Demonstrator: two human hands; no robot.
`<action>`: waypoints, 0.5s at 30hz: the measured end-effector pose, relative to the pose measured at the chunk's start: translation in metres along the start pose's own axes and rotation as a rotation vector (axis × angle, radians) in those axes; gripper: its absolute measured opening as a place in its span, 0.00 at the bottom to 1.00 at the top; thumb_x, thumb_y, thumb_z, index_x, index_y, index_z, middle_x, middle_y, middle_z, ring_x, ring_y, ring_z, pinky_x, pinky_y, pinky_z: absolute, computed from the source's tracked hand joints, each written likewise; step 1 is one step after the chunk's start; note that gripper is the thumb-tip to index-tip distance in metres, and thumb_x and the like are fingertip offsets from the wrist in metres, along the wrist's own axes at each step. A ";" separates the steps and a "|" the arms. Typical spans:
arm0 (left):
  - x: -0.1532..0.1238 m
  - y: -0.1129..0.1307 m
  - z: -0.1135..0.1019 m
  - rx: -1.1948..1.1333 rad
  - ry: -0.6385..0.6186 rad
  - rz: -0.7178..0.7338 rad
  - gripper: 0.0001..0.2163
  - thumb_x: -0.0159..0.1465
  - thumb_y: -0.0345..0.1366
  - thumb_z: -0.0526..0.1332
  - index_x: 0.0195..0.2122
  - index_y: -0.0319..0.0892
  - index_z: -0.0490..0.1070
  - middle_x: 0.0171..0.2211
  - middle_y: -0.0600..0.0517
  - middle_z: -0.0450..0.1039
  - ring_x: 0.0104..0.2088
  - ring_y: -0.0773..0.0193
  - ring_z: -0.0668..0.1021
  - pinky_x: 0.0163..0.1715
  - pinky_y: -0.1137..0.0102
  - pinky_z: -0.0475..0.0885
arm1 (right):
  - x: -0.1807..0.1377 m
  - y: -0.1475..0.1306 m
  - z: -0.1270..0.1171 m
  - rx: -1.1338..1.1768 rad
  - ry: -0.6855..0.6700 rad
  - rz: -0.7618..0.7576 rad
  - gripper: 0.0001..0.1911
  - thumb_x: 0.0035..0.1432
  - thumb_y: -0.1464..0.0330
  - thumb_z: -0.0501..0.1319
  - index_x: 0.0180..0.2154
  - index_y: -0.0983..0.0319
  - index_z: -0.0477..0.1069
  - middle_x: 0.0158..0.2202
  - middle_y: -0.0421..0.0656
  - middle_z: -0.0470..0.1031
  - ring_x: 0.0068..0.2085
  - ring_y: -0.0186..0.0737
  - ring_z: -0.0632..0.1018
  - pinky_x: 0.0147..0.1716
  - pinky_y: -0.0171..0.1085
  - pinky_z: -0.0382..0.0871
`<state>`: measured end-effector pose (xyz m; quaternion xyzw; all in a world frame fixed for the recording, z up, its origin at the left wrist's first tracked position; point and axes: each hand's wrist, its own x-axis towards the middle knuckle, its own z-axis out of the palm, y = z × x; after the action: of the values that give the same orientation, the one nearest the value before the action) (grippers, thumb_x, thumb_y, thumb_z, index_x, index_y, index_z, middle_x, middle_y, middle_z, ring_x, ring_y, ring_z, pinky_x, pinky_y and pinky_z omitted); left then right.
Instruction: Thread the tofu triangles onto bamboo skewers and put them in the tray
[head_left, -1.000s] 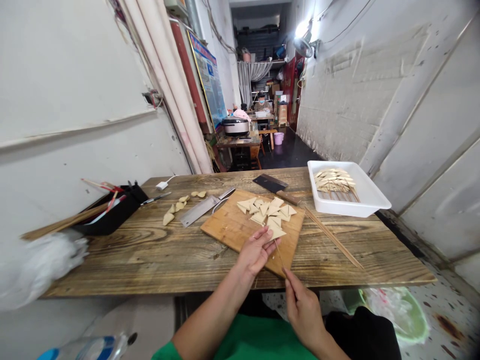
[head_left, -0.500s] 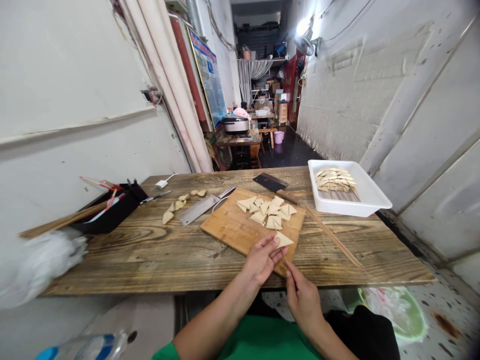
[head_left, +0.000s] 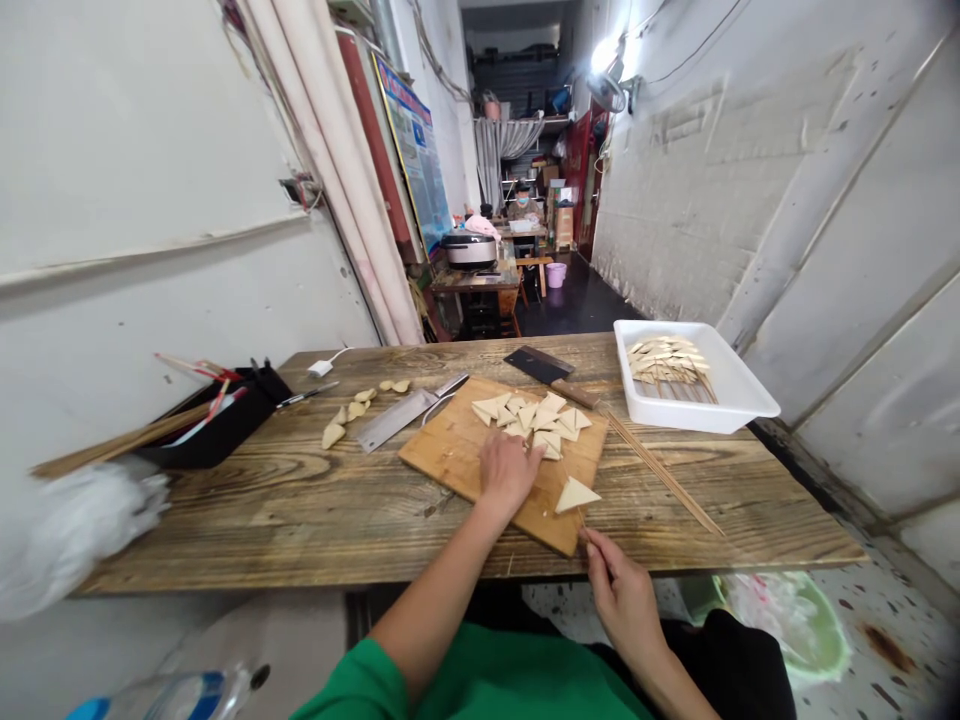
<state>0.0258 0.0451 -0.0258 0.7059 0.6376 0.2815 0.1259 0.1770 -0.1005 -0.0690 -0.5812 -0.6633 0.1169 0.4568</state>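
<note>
My right hand (head_left: 619,585), closed at the table's front edge, pinches a thin wooden skewer (head_left: 581,517). A pale, flat triangular piece, which looks like dried tofu (head_left: 577,494), is threaded on that skewer above the cutting board's near right corner. My left hand (head_left: 511,468) reaches over the wooden cutting board (head_left: 457,462), thumb spread from the fingers, at the near side of a pile of similar triangular pieces (head_left: 551,410). Its fingertips touch or nearly touch the pile and are partly hidden.
A cleaver (head_left: 397,415) lies left of the board, a dark-bladed one (head_left: 551,373) behind it. Loose skewers (head_left: 667,475) lie to the right. A white tray (head_left: 739,395) holds skewered pieces. Several pale pieces (head_left: 337,428) and a black box (head_left: 217,425) are at left.
My left hand has let go of the skewered triangle and moved left and away to the pile. My right hand, still holding the skewer, has shifted slightly right and nearer to me.
</note>
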 end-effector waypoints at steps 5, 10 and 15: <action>0.005 0.009 0.012 0.137 0.011 -0.001 0.14 0.56 0.45 0.58 0.30 0.38 0.73 0.35 0.42 0.70 0.42 0.53 0.69 0.44 0.62 0.59 | -0.002 0.001 -0.003 0.012 0.005 0.016 0.16 0.61 0.67 0.49 0.41 0.64 0.72 0.38 0.48 0.79 0.38 0.42 0.80 0.36 0.36 0.76; 0.005 0.011 0.021 0.078 0.013 -0.048 0.16 0.55 0.47 0.59 0.36 0.38 0.71 0.34 0.44 0.71 0.38 0.57 0.71 0.39 0.66 0.60 | -0.004 0.001 -0.003 0.021 0.000 0.028 0.15 0.60 0.67 0.49 0.42 0.63 0.72 0.37 0.47 0.79 0.37 0.41 0.80 0.36 0.35 0.75; 0.009 0.013 0.022 0.172 0.018 -0.094 0.21 0.51 0.53 0.59 0.31 0.37 0.71 0.34 0.40 0.71 0.38 0.53 0.71 0.38 0.65 0.60 | -0.005 0.004 -0.002 0.013 -0.003 0.027 0.15 0.60 0.67 0.49 0.42 0.64 0.72 0.38 0.48 0.79 0.38 0.42 0.80 0.37 0.36 0.75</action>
<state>0.0486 0.0557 -0.0343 0.6807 0.6931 0.2258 0.0722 0.1802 -0.1045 -0.0734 -0.5870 -0.6551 0.1283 0.4581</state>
